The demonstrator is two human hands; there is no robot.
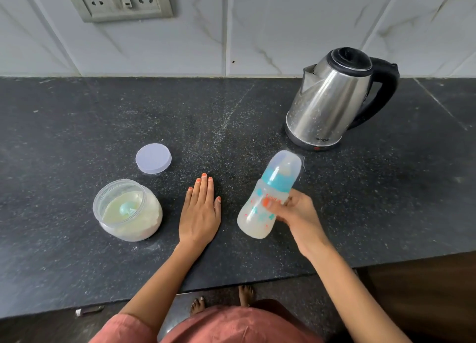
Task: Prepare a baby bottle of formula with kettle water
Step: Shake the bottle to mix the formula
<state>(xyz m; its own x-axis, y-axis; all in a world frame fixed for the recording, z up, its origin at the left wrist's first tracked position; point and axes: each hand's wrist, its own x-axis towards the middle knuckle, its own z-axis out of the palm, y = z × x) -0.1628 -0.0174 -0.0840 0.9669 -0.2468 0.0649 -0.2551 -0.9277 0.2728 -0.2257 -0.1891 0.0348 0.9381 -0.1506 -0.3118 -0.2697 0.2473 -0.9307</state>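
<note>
My right hand (296, 215) grips a baby bottle (268, 196) above the counter, tilted with its capped top pointing away and to the right. The bottle has a teal collar, a clear cap and cloudy whitish liquid inside, and it looks motion-blurred. My left hand (201, 211) lies flat on the dark counter with fingers extended, holding nothing. To its left stands an open clear jar of formula powder (128, 210) with a teal scoop (126, 208) inside. The jar's pale lid (153, 158) lies behind it. A steel kettle (332, 98) with a black handle stands at the back right.
The black speckled counter (77, 126) ends at a front edge near my body. White tiled wall behind carries a socket panel (119, 0) at the upper left. A small object (88, 310) lies on the floor below the counter edge.
</note>
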